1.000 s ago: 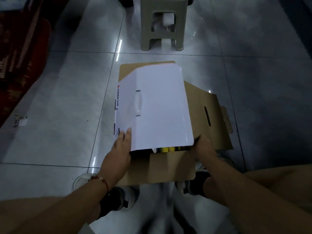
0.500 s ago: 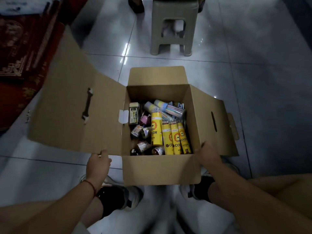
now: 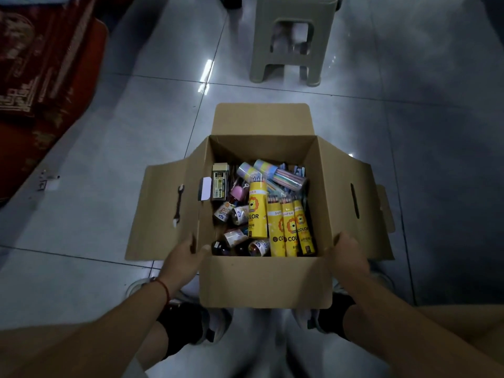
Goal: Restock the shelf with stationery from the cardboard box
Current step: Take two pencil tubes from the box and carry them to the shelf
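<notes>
An open cardboard box [image 3: 263, 282] stands on the floor between my feet, all flaps folded out. Inside lie several yellow colour-pencil tubes [image 3: 289, 230], clear tubes of pastel pens [image 3: 281, 175], small jars [image 3: 237, 214] and a dark flat pack [image 3: 219, 184]. My left hand [image 3: 185, 255] grips the box's left wall near the front corner, thumb inside the rim. My right hand [image 3: 347, 252] holds the right wall at the front corner, fingers hidden behind the cardboard.
A grey-green plastic stool [image 3: 290, 39] stands on the tiled floor just beyond the box. A red patterned rug [image 3: 41, 66] lies at the far left. A small white scrap [image 3: 47, 181] lies on the tiles left of the box.
The white-faced left flap was swung up and over, then laid flat out to the left, uncovering the stationery. My left hand moved from the flap edge to the box's left wall.
</notes>
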`<state>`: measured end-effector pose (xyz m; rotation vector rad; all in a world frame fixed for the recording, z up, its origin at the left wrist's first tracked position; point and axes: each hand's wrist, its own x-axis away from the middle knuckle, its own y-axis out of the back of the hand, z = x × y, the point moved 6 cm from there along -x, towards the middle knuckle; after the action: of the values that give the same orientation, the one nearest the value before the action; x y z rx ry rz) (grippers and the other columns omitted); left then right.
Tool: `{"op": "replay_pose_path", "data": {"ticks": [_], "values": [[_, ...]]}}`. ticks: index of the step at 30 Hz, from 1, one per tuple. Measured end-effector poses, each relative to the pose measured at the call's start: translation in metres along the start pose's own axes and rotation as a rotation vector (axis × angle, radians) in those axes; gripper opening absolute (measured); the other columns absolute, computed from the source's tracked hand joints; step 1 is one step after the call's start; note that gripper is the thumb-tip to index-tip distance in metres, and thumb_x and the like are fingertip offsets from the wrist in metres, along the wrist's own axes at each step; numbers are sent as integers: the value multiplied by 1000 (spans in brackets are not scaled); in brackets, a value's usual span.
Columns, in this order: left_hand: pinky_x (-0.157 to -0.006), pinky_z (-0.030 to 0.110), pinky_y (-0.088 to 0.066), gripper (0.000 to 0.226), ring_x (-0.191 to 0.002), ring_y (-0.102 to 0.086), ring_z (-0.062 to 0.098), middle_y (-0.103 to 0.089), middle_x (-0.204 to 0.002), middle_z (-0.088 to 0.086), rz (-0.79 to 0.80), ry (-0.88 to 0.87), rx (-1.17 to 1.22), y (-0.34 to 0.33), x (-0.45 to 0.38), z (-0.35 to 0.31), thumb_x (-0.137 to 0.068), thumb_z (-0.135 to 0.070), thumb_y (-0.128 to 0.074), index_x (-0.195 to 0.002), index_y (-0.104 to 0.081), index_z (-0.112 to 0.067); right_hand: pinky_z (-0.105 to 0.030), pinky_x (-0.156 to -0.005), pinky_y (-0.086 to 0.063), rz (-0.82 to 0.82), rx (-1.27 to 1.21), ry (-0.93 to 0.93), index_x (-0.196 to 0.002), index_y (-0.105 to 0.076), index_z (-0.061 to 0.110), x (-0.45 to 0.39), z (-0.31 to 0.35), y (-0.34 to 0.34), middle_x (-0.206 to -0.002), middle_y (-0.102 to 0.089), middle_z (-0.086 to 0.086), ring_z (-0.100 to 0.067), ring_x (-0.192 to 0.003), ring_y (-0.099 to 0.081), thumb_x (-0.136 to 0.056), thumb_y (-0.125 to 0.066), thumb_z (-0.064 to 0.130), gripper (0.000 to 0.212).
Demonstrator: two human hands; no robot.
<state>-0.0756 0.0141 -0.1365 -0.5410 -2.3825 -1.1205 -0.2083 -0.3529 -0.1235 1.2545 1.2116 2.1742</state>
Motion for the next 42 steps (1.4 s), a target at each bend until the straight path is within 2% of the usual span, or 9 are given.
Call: {"op": "replay_pose_path", "data": {"ticks": [6,12,15,18,21,24,28,35,42], "values": [[-76,25,-43,39,-92,-61,22,-69,-114,8,31,-37,-82,-12,-8,-18,-100,-17,-50,-138,-53,-17,-45,-82,-53,2,91,29,-103,-54,13,-5,1,3,-109,-55,-9,-30,-98,-61,-94,-46,8,13],[-81,28,-48,58,-100,-63,21,-67,-121,10,59,-97,-83,-22,-29,-41,-103,-32,-46,-155,-23,-21,-40,-75,-49,-50,86,26,-96,-49,17,-21,-9,22,-108,-54,-9,-30,-93,-59,-94,-44,8,10],[-71,26,-46,57,-87,-61,13,-71,-110,5,16,-184,-163,-24,-25,-55,-102,-34,-48,-154,-27,-19,-41,-76,-49,-66,112,16,-96,-49,16,-26,-14,33,-111,-55,-10,-33,-95,-59,-95,-39,8,13],[-65,32,-52,49,-81,-64,22,-70,-105,9,-173,-441,-416,-19,-19,-79,-96,-16,-57,-143,-47,-15,-39,-87,-46,-55,245,24,-114,-52,14,-26,-10,36,-123,-54,-11,-31,-112,-55,-95,-44,14,20],[-80,44,-51,45,-102,-60,38,-59,-125,19,-261,-625,-722,-25,-20,-110,-80,-13,-67,-125,-61,-14,-36,-96,-41,-141,373,171,-134,-42,13,-20,27,38,-134,-49,-9,-26,-121,-48,-95,-53,29,44],[-83,44,-45,39,-105,-56,37,-59,-122,16,-220,-681,-875,-45,-18,-146,-81,-28,-64,-119,-63,-17,-40,-105,-35,-188,370,521,-139,-41,19,-2,82,28,-143,-43,-9,-27,-129,-41,-91,-58,31,53],[-80,36,-48,32,-102,-61,27,-65,-112,4,-65,-613,-811,-74,-23,-181,-94,-37,-50,-121,-59,-23,-42,-103,-35,-61,411,662,-139,-40,17,6,126,2,-140,-44,-10,-31,-127,-42,-89,-61,36,57],[-80,35,-50,29,-101,-63,29,-67,-111,8,102,-357,-689,-108,-73,-175,-96,-37,-46,-109,-62,-17,-40,-94,-43,129,435,518,-134,-40,13,-33,128,-27,-134,-46,-12,-31,-120,-49,-90,-61,30,51],[-88,40,-52,68,-101,-63,28,-67,-109,2,235,-89,-271,-127,-126,-163,-69,-77,-43,-111,-60,-27,-41,-88,-43,156,46,243,-151,-19,10,-78,120,-45,-149,-31,-14,-36,-127,-47,-95,-53,25,67]]}}
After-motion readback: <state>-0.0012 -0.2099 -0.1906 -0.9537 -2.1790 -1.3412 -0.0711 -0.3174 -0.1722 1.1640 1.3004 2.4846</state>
